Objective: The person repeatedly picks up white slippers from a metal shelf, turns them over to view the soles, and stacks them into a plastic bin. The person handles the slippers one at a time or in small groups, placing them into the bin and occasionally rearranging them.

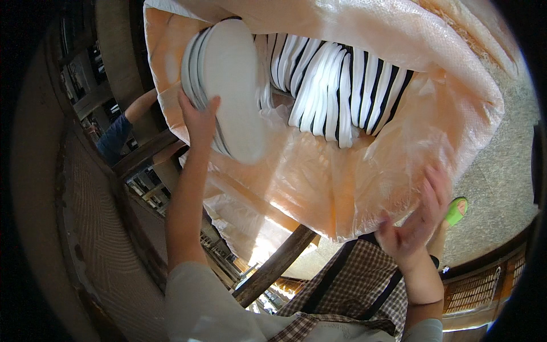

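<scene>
A stack of white sole-shaped insoles (236, 91) stands tilted at the left inside a large peach-coloured woven plastic sack (393, 188). My left hand (199, 117) grips the stack by its left edge, thumb over the front face and fingers behind. Deeper in the sack lie rows of similar white pieces with black layers between them (330, 85), packed on edge. Near the sack's lower right rim, my right hand (419, 219) is raised with its fingers apart and holds nothing; it is slightly blurred, and I cannot tell if it touches the plastic.
Another person's forearm and blue sleeve (117, 137) show at the left, beyond dark wooden framing. A wooden bar (276, 265) runs below the sack. A checked apron (353, 276) covers my front. A foot in a green slipper (457, 211) rests on the grey floor at right.
</scene>
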Tool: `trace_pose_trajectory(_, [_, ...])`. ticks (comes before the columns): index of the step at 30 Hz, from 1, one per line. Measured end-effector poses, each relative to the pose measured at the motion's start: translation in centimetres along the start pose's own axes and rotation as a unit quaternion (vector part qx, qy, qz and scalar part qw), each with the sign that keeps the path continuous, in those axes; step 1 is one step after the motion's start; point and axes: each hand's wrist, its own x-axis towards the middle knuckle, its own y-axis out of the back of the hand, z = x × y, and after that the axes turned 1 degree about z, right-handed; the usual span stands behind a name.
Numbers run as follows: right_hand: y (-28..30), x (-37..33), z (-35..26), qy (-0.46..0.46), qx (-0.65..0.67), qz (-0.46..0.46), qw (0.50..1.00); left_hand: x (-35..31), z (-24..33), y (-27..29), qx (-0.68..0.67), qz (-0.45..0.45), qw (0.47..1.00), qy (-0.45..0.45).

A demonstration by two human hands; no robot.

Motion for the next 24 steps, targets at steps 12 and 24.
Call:
trace_pose_trajectory(12, [0.8, -0.2, 2.3, 0.027, -0.31, -0.091, 0.946, 9.4, -15.4, -18.0, 0.359, -0.001, 0.933, 0.025])
trace_pose_trajectory(24, [0.4, 1.1, 2.2, 0.04, -0.297, -0.059, 0.952, -0.1, -20.1, -16.8, 0.413, -0.055, 0.908, -0.053])
